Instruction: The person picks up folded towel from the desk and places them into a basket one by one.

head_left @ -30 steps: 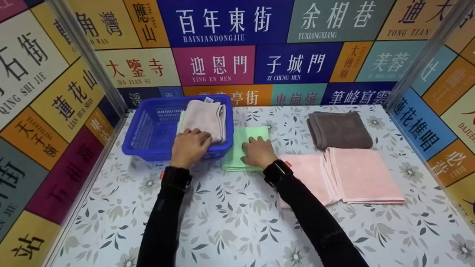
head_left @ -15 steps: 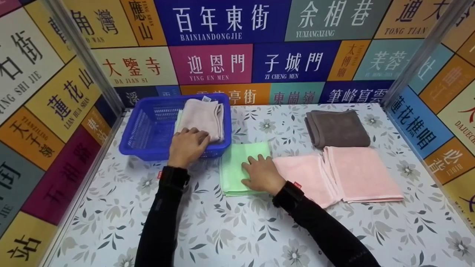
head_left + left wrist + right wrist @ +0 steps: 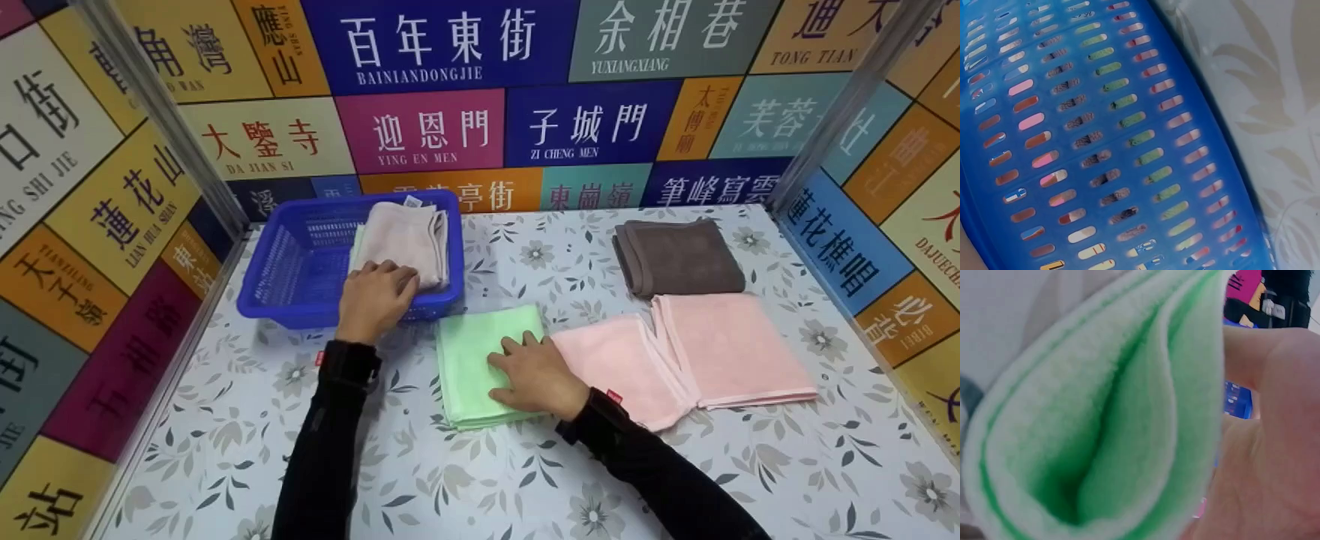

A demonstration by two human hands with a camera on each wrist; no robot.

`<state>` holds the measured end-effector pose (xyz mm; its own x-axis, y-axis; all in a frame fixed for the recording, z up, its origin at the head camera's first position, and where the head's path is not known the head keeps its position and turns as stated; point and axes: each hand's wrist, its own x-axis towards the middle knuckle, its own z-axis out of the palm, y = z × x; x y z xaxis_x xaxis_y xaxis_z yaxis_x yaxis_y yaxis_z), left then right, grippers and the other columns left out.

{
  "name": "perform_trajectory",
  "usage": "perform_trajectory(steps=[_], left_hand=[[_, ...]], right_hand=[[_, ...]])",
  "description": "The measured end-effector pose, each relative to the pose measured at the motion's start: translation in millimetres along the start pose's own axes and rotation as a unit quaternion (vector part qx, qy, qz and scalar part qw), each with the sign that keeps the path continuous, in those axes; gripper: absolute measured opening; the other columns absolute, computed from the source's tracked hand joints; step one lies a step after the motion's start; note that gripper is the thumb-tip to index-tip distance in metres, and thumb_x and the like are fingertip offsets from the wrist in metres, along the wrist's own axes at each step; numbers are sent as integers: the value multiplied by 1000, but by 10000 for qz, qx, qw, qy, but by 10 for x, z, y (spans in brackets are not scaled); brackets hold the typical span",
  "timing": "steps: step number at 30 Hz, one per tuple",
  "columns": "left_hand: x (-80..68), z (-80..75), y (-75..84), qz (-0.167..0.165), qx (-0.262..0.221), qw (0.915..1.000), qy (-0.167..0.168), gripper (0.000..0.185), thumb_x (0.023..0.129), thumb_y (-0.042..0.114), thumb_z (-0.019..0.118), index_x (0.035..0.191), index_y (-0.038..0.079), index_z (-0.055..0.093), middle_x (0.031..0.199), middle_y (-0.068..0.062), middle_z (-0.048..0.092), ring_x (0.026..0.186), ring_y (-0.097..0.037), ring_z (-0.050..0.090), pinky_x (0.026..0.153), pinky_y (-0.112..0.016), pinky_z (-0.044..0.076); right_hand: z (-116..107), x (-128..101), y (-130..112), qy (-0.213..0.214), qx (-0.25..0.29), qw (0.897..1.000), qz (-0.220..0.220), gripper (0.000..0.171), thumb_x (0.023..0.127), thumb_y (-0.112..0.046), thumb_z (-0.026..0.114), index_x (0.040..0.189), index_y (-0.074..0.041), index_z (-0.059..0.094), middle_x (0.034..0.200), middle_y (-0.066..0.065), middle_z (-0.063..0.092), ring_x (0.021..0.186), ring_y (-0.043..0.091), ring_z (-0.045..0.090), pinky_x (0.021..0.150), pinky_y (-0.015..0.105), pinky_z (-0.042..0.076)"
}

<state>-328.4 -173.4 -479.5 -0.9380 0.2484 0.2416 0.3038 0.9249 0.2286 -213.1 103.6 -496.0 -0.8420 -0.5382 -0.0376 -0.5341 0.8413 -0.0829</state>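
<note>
A folded pale green towel (image 3: pixel 476 367) lies in front of the basket. My right hand (image 3: pixel 536 375) rests on the towel's right part with fingers spread; the right wrist view shows its layered, rounded folds close up beside the palm. My left hand (image 3: pixel 375 296) lies over the front rim of a blue perforated plastic basket (image 3: pixel 289 311), its fingers on a pale greyish-pink folded towel (image 3: pixel 401 240). That towel sits at the basket's right side, over something light green. In the left wrist view the slotted wall fills most of the picture, and the left fingers are hidden.
Two folded pink towels (image 3: pixel 739 352) lie side by side at the right, the nearer one partly behind my right hand. Behind them is a folded brown towel (image 3: pixel 682 259). Walls with printed signs (image 3: pixel 427 127) enclose the flower-patterned tabletop (image 3: pixel 450 487).
The green towel has slid toward me, away from the basket, along with my right hand. My left hand stays at the basket's front rim.
</note>
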Motion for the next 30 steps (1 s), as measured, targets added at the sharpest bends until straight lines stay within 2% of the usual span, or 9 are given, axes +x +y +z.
perform_trajectory(steps=[5, 9, 13, 17, 20, 22, 24, 27, 30], left_hand=[[-18, 17, 11, 77, -2, 9995, 299, 45, 107, 48, 42, 126, 23, 74, 122, -7, 72, 118, -36, 62, 101, -58, 48], [-57, 49, 52, 336, 10, 9945, 987, 38, 107, 38, 48, 125, 17, 74, 118, -9, 73, 114, -35, 63, 100, -54, 49], [-156, 89, 163, 807, -46, 9775, 1950, 32, 104, 31, 59, 126, 12, 70, 116, -10, 69, 110, -33, 61, 99, -51, 47], [-323, 84, 331, 1319, 39, 9597, 2480, 26, 96, 33, 69, 110, 10, 67, 98, -7, 65, 87, -28, 62, 80, -44, 52], [-496, 79, 436, 1363, 106, 9718, 1924, 32, 93, 41, 72, 93, 11, 61, 73, -2, 59, 60, -23, 57, 54, -40, 48], [-601, 79, 501, 1100, 19, 9888, 1007, 43, 91, 50, 73, 97, 9, 61, 65, -4, 58, 52, -23, 55, 47, -42, 45], [-689, 70, 578, 647, -183, 9976, -147, 62, 88, 58, 74, 115, 3, 61, 71, -11, 66, 57, -29, 62, 53, -46, 51], [-761, 60, 721, 125, -569, 9866, -1525, 94, 83, 62, 78, 145, -1, 44, 94, -23, 73, 79, -39, 71, 73, -52, 58], [-779, 91, 864, 193, -952, 9719, -2143, 101, 80, 55, 83, 154, 8, 34, 107, -27, 71, 93, -43, 71, 84, -54, 59]], right_hand=[[-37, -23, 18, -25, 148, 9997, -195, 44, 90, -48, 75, 125, -22, 72, 117, 10, 66, 97, 35, 57, 79, 49, 51], [-58, -51, 15, -73, 290, 9989, -371, 39, 88, -41, 77, 122, -22, 75, 113, 9, 67, 91, 33, 57, 74, 45, 51], [-79, -67, 32, -101, 534, 9972, -511, 37, 87, -34, 78, 121, -20, 77, 111, 10, 68, 88, 31, 56, 72, 42, 49], [-100, -45, 130, 93, 930, 9946, -459, 40, 83, -24, 82, 121, -15, 76, 106, 10, 65, 86, 29, 58, 72, 42, 51], [-114, -21, 247, 201, 1343, 9907, -18, 60, 76, -20, 88, 133, -10, 70, 115, 16, 63, 96, 34, 61, 83, 47, 54], [-117, -6, 327, 207, 1557, 9867, 414, 79, 73, -23, 91, 144, -7, 61, 129, 23, 59, 111, 41, 60, 95, 53, 53], [-114, 4, 399, 161, 1650, 9828, 810, 94, 71, -28, 94, 152, -6, 51, 137, 29, 54, 120, 47, 56, 103, 57, 49], [-99, 15, 471, -19, 1695, 9794, 1092, 106, 71, -36, 94, 157, -4, 41, 141, 34, 51, 127, 49, 53, 110, 58, 45], [-87, 21, 499, -123, 1791, 9781, 1049, 106, 73, -34, 93, 158, -3, 39, 136, 30, 57, 123, 45, 55, 108, 55, 46]])
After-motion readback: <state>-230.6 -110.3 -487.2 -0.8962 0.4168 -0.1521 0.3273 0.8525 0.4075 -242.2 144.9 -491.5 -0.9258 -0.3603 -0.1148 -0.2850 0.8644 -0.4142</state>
